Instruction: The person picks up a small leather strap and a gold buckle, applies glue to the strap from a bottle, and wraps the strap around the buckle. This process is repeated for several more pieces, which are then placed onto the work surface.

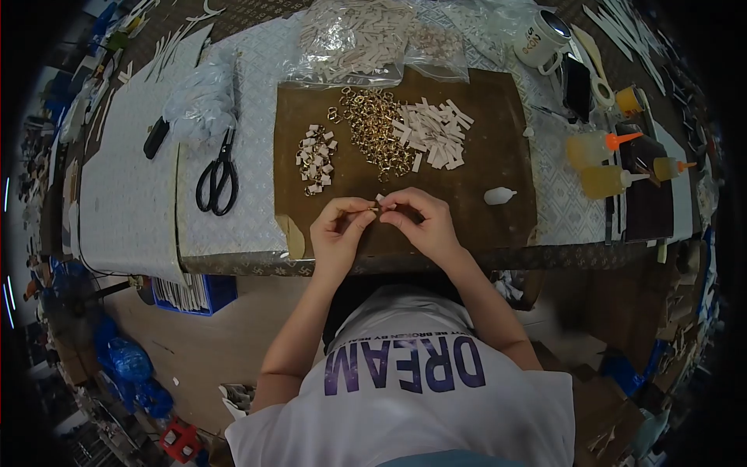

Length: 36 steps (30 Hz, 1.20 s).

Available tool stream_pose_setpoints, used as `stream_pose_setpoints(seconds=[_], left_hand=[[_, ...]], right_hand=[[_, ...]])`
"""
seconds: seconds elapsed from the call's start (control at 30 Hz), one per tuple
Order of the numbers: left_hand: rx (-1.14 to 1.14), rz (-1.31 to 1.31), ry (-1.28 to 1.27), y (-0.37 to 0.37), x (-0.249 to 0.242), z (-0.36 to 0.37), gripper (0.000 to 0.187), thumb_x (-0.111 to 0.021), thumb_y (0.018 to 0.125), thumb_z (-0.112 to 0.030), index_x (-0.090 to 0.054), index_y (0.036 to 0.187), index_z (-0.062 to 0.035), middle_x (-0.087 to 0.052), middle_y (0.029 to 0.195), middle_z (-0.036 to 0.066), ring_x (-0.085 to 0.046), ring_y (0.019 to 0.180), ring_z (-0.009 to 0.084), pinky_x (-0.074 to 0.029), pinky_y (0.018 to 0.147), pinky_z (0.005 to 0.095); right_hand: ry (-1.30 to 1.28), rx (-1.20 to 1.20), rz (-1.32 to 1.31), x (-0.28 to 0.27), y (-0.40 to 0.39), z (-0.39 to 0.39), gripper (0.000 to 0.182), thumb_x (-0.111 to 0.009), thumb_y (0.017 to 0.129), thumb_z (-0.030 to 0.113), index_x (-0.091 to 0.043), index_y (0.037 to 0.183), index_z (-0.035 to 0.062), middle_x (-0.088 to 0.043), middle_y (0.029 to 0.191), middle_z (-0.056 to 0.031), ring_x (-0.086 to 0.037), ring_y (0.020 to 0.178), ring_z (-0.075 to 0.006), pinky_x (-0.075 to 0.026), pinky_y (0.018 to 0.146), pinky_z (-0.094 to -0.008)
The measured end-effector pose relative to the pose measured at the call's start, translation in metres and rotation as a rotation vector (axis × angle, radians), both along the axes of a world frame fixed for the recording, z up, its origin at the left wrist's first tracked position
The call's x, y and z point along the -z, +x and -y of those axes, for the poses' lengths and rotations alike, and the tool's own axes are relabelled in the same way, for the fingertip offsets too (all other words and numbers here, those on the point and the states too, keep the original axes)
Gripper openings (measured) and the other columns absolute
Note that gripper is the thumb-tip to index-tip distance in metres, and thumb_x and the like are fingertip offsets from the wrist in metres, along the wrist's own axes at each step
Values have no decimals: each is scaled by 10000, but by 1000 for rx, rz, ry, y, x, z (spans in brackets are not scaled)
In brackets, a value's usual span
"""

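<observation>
Over the front part of a brown mat (475,218), my left hand (341,226) and my right hand (424,223) meet fingertip to fingertip. My left hand pinches a small gold metal piece (373,209). A short pale strip (380,198) shows at the fingertips of my right hand, partly hidden by them. Beyond the hands lie a heap of gold rings (373,128), a pile of loose pale strips (436,134) and, to the left, a smaller group of gold rings with pale strips on them (316,159).
Black scissors (218,175) and a plastic bag (201,101) lie left of the mat. Clear bags of pale strips (354,39) are at the back. A small white bottle (499,195) lies right of my hands. Farther right are glue bottles (603,181) and a mug (541,39).
</observation>
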<state>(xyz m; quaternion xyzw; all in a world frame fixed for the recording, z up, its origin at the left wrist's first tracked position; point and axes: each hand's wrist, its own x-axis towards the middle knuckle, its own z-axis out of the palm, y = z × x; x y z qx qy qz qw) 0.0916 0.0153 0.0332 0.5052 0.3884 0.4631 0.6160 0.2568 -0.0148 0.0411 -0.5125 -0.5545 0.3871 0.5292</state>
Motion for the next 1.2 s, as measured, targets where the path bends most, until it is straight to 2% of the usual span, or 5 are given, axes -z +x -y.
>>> stream_pose_setpoints(seconds=[0.47,0.7,0.83,0.97,1.2], left_hand=[[100,-148,135,-1,-2,-1,107,-659,810,36,-663,911,1,-631,897,46,-578,752,82,-465,684,198],[-77,-191,32,1,-5,-15,119,-634,835,34,-641,952,15,-633,824,10,-586,748,66,-467,682,191],[-230,-830,521,-3,-25,-34,152,-624,829,2,-657,972,-37,-606,982,76,-577,886,216,-478,756,306],[-178,-914,838,16,-19,-40,152,-688,750,-51,-675,902,-49,-579,960,75,-541,871,261,-442,751,367],[-139,-901,638,37,-15,-36,132,-701,696,-125,-660,804,-60,-598,883,103,-565,895,297,-458,784,394]], right_hand=[[-43,-76,206,-3,1,2,88,-586,820,-12,-549,890,26,-573,840,-101,-598,760,-250,-478,657,-320],[80,32,128,9,3,0,141,-558,882,7,-562,1022,26,-590,899,-81,-613,786,-171,-486,684,-273],[15,251,-275,17,6,-1,172,-533,929,48,-554,1090,-10,-600,894,-59,-620,821,-142,-508,718,-257],[-15,320,-491,8,7,-3,186,-549,915,20,-556,1091,-39,-637,886,-82,-641,793,-146,-526,722,-256],[-46,318,-278,14,8,0,119,-553,912,26,-595,1010,-27,-642,898,-83,-621,812,-133,-511,749,-251]])
